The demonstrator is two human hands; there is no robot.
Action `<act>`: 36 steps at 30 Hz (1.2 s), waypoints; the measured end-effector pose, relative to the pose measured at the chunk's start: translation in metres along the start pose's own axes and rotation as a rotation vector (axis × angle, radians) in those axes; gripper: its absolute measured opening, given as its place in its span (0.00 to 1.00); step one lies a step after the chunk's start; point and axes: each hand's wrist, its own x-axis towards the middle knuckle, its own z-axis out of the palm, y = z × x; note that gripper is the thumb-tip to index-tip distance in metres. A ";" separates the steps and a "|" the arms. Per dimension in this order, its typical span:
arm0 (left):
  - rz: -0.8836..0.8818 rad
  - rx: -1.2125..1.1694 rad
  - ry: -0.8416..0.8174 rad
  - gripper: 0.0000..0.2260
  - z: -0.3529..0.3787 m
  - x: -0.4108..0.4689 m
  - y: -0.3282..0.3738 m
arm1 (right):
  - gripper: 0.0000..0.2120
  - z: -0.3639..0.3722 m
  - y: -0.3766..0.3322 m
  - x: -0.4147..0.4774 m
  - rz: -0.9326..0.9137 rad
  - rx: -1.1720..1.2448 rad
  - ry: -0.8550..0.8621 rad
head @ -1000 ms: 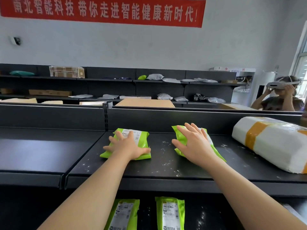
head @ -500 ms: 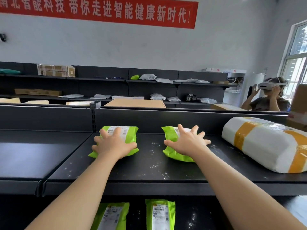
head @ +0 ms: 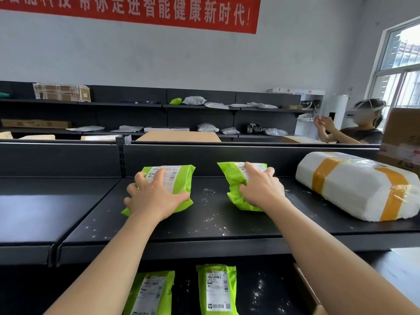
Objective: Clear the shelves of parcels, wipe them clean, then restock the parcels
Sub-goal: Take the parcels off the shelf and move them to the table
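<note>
Two green parcels with white labels lie on the dusty black top shelf [head: 204,221]. My left hand [head: 154,196] lies over the left green parcel [head: 181,176], fingers curved across its label and thumb hooked along its near edge. My right hand [head: 261,189] grips the right green parcel [head: 231,178], and the wrapper crumples under the thumb on its left side. A large white parcel [head: 354,185] banded with yellow tape rests at the right end of the same shelf.
Two more green parcels [head: 150,292] [head: 216,289] lie on the shelf below. A cardboard box [head: 400,137] stands at the far right. A person [head: 361,128] wearing a headset stands behind it. The back wall shelves [head: 127,104] hold several bags and boxes.
Both hands went from lying flat with spread fingers to closing on the green parcels. The right parcel is now bunched up under my right hand.
</note>
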 end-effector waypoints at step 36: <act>0.733 -0.330 -0.294 0.43 0.068 -0.266 0.275 | 0.31 -0.147 0.306 -0.272 0.642 -0.166 0.337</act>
